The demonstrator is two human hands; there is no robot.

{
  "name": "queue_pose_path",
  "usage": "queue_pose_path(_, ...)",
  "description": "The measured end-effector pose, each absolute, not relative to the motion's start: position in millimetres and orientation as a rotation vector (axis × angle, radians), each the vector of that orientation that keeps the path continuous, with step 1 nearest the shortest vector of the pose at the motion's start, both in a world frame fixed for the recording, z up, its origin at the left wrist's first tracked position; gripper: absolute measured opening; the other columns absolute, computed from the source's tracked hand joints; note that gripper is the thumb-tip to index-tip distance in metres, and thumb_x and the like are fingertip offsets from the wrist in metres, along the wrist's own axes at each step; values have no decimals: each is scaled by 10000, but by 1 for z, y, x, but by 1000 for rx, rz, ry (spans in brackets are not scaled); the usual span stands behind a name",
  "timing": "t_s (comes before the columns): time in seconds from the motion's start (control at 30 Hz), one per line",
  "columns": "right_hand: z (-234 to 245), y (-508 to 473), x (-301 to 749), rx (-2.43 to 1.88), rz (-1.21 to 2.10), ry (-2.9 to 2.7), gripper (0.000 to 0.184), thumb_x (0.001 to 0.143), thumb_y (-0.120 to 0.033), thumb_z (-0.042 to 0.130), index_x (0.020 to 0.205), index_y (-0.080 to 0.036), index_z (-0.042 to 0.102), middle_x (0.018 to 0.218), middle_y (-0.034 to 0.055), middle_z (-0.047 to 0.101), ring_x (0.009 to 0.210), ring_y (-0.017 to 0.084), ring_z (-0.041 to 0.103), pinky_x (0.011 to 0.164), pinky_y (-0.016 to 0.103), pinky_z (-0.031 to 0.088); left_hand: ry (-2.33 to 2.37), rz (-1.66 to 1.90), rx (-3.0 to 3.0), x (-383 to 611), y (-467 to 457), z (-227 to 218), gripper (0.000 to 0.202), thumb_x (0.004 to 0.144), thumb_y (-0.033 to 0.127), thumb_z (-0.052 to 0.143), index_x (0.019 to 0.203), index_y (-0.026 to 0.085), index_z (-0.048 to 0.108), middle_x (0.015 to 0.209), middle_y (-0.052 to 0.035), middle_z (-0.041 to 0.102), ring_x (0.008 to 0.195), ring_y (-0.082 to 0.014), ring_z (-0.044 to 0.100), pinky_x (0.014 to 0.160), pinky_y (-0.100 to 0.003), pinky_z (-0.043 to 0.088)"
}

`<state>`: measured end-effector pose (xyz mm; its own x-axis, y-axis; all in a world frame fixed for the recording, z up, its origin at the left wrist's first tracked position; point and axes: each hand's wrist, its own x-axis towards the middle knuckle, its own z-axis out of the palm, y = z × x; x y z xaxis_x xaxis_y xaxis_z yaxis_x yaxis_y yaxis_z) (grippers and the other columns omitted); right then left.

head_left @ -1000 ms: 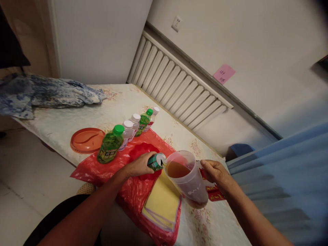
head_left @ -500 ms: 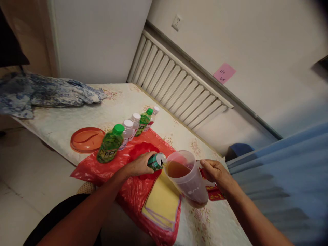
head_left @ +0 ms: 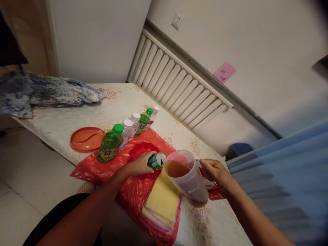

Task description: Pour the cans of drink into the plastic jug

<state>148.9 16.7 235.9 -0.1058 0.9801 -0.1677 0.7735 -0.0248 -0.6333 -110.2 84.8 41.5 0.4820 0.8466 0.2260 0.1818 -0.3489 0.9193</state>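
My left hand (head_left: 140, 164) is wrapped round a green drink can (head_left: 155, 162), tipped sideways with its opened top at the jug's rim. A little yellowish liquid shows between the can's mouth and the rim. My right hand (head_left: 213, 170) grips the handle of a translucent plastic jug (head_left: 193, 186), which leans toward the can and holds brown liquid. Below the can lie folded yellow cloths (head_left: 164, 201) on a red plastic bag (head_left: 128, 194). Behind my left hand, a red scalloped dish (head_left: 135, 148) is partly hidden.
Several green-capped and white-capped bottles (head_left: 110, 145) stand in a row beyond the bag. An orange lid (head_left: 87, 139) lies left of them. Patterned fabric (head_left: 64, 91) sits at the table's far left. A radiator (head_left: 176, 75) runs along the wall; a blue curtain (head_left: 287, 177) hangs right.
Almost nothing differs. Both hands, the tipped can and the leaning jug keep their places, apart from a very slight shift of the whole view.
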Motion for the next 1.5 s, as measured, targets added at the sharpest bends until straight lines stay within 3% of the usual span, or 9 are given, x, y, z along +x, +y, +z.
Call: queue_pose_path(1.5, 234, 20, 151, -1870, 877, -1935, 545, 816, -666, 463, 544, -220, 310, 495, -65, 261, 463, 82, 209, 449, 244, 167, 908, 863, 1810, -108, 86, 40, 620, 575, 230, 683, 1175, 238, 526, 1123, -34, 630, 1085, -268, 568, 880, -326, 472)
